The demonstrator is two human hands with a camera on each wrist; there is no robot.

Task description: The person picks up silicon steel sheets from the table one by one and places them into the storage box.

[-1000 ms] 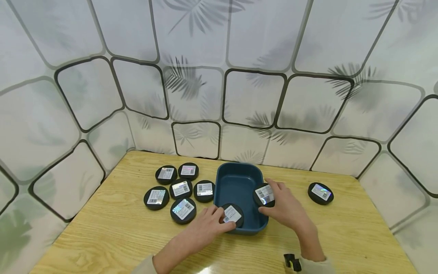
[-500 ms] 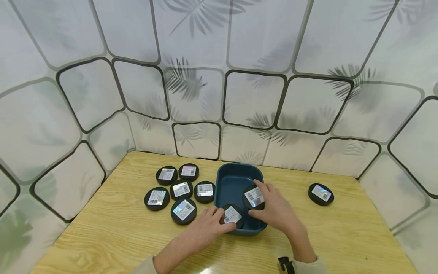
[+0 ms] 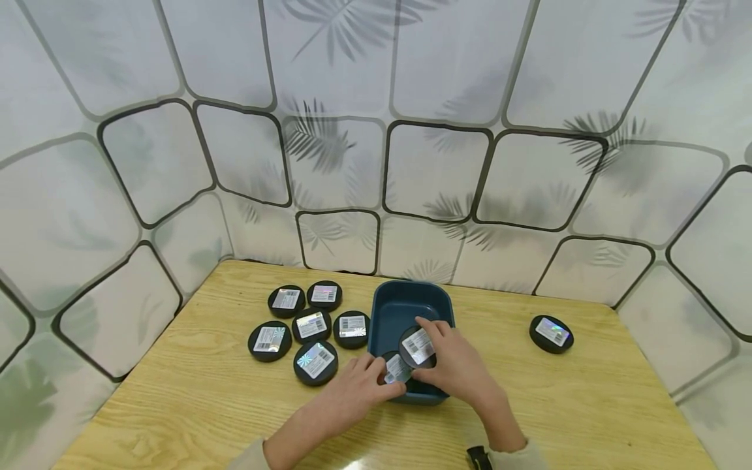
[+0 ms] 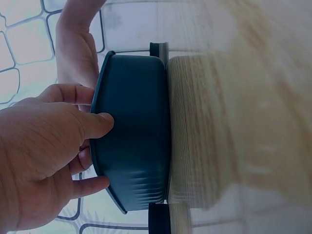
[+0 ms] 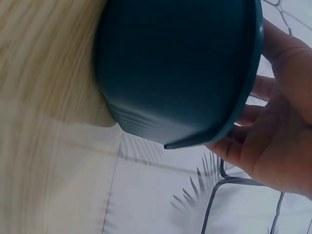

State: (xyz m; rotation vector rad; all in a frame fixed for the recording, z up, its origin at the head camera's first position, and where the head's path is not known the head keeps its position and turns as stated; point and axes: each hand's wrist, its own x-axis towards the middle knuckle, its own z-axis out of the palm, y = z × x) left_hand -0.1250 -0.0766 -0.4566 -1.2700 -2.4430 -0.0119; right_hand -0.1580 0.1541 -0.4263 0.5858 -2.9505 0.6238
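Observation:
In the head view a dark blue bin stands mid-table. My right hand holds a black round disc with a white label over the bin, between thumb and fingers. That disc partly covers a second labelled black disc at the bin's near left corner. My left hand has its thumb and fingers about this lower disc's edge. The left wrist view shows the left thumb overlapping the bin's wall near the rim. The right wrist view has the right hand beside the rim, its disc hidden.
Several more black discs with labels lie in a group on the wooden table, left of the bin. One lone disc lies to the right. A patterned curtain closes off the back and sides.
My right hand has moved left with its disc, from the bin's right rim to partly over the left hand's disc. The left hand has stayed in place.

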